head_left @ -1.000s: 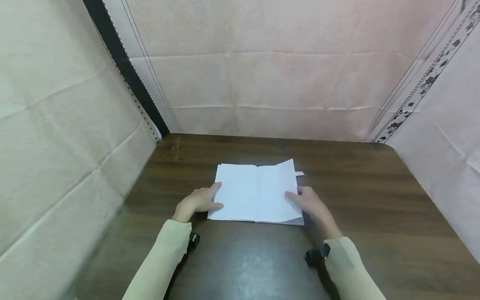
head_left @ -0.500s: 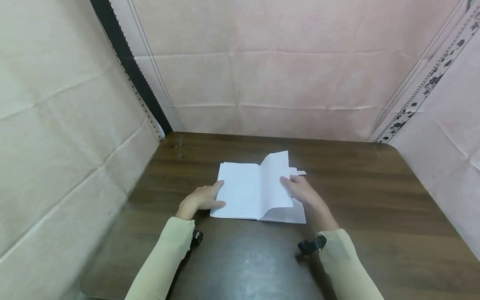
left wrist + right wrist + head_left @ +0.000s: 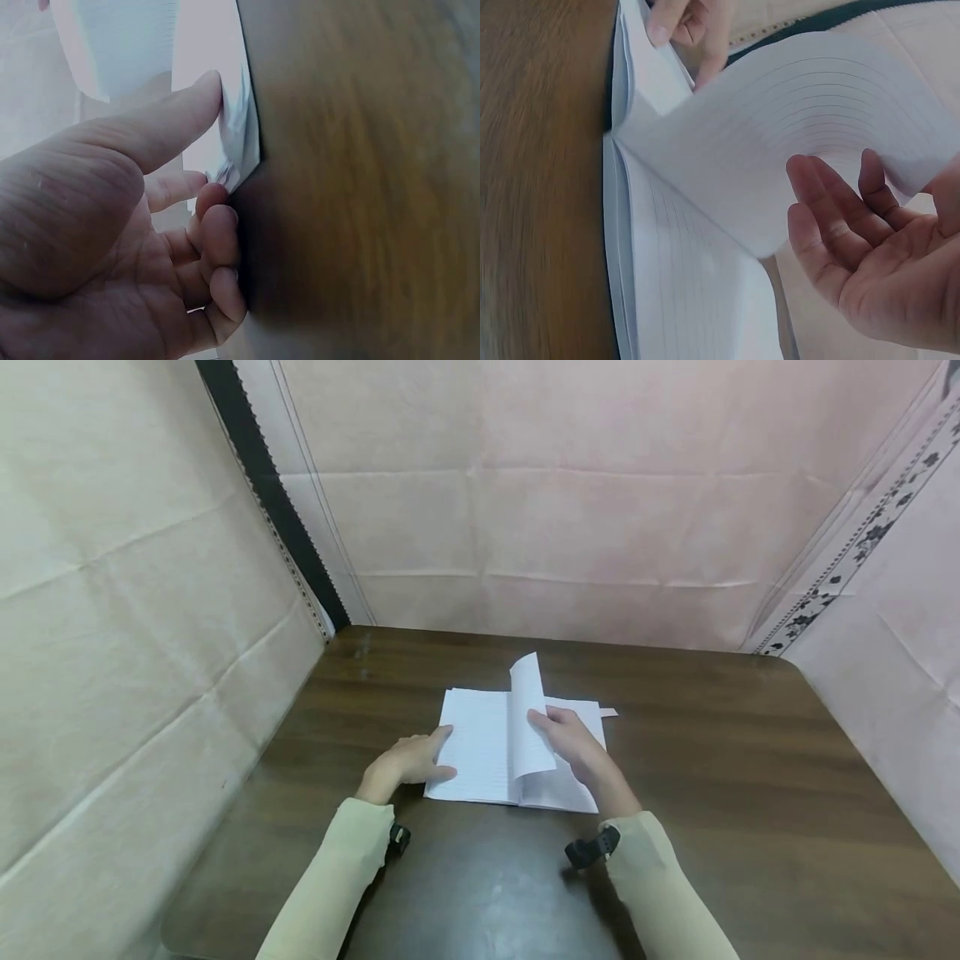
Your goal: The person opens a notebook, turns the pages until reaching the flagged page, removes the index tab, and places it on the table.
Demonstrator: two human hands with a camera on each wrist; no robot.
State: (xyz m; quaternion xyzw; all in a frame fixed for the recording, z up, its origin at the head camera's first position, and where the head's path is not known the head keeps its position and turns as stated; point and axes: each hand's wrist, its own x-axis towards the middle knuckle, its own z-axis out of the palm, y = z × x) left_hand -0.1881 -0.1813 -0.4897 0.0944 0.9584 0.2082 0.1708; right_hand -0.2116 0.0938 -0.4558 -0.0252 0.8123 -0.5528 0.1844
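A ruled notebook (image 3: 476, 747) lies open on the brown table, with one page (image 3: 531, 727) raised near its middle. That page curves up between the two halves, and its lines show in the right wrist view. My right hand (image 3: 576, 745) holds the raised page by its outer edge, thumb on one face and fingers behind. At the left edge of the notebook, my left hand (image 3: 408, 762) holds it down. In the left wrist view the left thumb (image 3: 187, 112) lies on the paper while several fingers curl against the edge.
A small white tab (image 3: 609, 712) sticks out past the notebook's right edge. Dark wood table (image 3: 720, 793) surrounds the notebook. Pale cloth (image 3: 525, 527) hangs behind the table and along both sides. Each wrist wears a black strapped device (image 3: 592, 847).
My right hand has lifted the page from the right half and carried it leftward, so it stands more upright. The left hand has kept its place on the notebook's edge.
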